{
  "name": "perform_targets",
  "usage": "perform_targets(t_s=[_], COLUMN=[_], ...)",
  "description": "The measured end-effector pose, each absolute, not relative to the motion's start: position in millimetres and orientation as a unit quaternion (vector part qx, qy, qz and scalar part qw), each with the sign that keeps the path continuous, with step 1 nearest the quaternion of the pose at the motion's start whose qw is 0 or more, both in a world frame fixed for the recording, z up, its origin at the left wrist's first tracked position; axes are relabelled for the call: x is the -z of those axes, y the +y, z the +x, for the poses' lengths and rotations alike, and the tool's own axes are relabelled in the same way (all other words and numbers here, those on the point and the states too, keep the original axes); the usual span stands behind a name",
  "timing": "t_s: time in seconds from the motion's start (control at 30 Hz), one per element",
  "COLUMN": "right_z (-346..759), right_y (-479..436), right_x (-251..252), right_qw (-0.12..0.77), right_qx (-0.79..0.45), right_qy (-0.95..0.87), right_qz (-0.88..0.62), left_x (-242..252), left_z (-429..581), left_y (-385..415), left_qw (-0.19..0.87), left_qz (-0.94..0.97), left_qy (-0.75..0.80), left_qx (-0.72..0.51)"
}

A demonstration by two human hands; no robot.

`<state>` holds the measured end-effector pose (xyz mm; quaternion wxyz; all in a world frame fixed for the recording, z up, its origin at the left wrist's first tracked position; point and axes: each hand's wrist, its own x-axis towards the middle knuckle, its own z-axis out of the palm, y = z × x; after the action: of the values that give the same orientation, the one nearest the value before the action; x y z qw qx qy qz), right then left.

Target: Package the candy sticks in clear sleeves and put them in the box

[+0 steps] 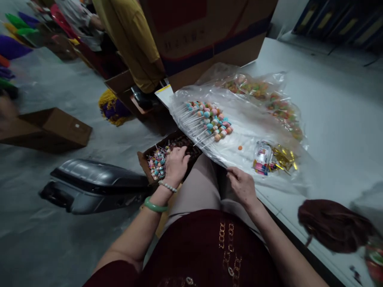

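Observation:
My left hand [176,165], with a bead bracelet and a green bangle on its wrist, rests over an open cardboard box [144,164]. Its fingers are stretched out, palm down, and I see nothing held in them. Small wrapped lollipops [157,163] in several colours fill the box beside and beyond it. My right hand [242,185] pinches the near edge of a clear plastic sheet [239,159] at the table edge. On that sheet lies a row of candy skewers [211,119], white sticks pointing left. A small printed packet [263,157] and gold twist ties [284,158] are at its right.
More candy in clear plastic [254,88] lies farther back on the white table [326,111], before a large carton [209,40]. A dark red cloth bag [332,225] is at right. A grey suitcase [98,179] and a brown box [54,129] stand left. A person in yellow [128,40] is nearby.

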<state>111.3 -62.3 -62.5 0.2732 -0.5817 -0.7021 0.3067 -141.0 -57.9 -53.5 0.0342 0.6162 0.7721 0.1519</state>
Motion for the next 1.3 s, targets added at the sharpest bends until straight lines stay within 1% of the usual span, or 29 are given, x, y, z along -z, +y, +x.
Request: perform_targets(t_s=[0.1, 0.2, 0.27, 0.3, 0.37, 0.43, 0.5, 0.53, 0.6, 0.63, 0.7, 0.77, 0.8, 0.93, 1.0, 1.1, 1.23, 1.3], right_z=[105, 104, 110, 114, 119, 117, 110, 106, 102, 104, 115, 135, 148, 189, 200, 205, 205, 204], right_y=[-77, -86, -86, -83, -75, -65, -56, -53, -52, -53, -58, -65, -68, -76, -77, -79, -82, -82], right_x=[71, 73, 71, 69, 64, 60, 56, 54, 51, 50, 47, 44, 43, 43, 45, 49, 57, 63], right_qw=[0.260, 0.266, 0.284, 0.295, 0.323, 0.371, 0.421, 0.439, 0.465, 0.475, 0.501, 0.528, 0.541, 0.602, 0.614, 0.597, 0.548, 0.528], right_qx=[-0.368, -0.396, -0.409, -0.423, -0.458, -0.493, -0.524, -0.537, -0.555, -0.558, -0.550, -0.523, -0.505, -0.431, -0.418, -0.430, -0.437, -0.434], right_qy=[-0.712, -0.717, -0.692, -0.668, -0.601, -0.530, -0.476, -0.459, -0.433, -0.421, -0.393, -0.366, -0.353, -0.290, -0.275, -0.285, -0.340, -0.364], right_qz=[-0.539, -0.508, -0.522, -0.537, -0.569, -0.582, -0.568, -0.555, -0.538, -0.534, -0.541, -0.560, -0.572, -0.607, -0.610, -0.615, -0.627, -0.632], left_x=[49, 47, 49, 52, 56, 60, 60, 59, 56, 53, 48, 42, 39, 37, 42, 55, 63, 59], left_z=[-104, -77, -71, -71, -68, -59, -41, -30, -9, 0, 11, 19, 23, 55, 75, 94, 88, 78], left_y=[-39, -13, 0, 4, 3, -11, -32, -44, -66, -74, -81, -76, -69, -27, -5, 17, 20, 19], left_qw=[0.020, 0.005, 0.031, 0.056, 0.146, 0.287, 0.434, 0.484, 0.552, 0.567, 0.591, 0.568, 0.528, 0.267, 0.190, 0.165, 0.205, 0.202], left_qz=[0.677, 0.678, 0.662, 0.650, 0.612, 0.547, 0.471, 0.447, 0.426, 0.426, 0.455, 0.524, 0.571, 0.731, 0.745, 0.727, 0.701, 0.700], left_qy=[0.722, 0.730, 0.745, 0.751, 0.757, 0.728, 0.649, 0.604, 0.540, 0.528, 0.520, 0.537, 0.551, 0.597, 0.623, 0.659, 0.678, 0.678], left_qx=[-0.137, -0.089, -0.083, -0.099, -0.176, -0.297, -0.410, -0.448, -0.470, -0.468, -0.416, -0.339, -0.302, -0.196, -0.145, -0.099, -0.087, -0.096])
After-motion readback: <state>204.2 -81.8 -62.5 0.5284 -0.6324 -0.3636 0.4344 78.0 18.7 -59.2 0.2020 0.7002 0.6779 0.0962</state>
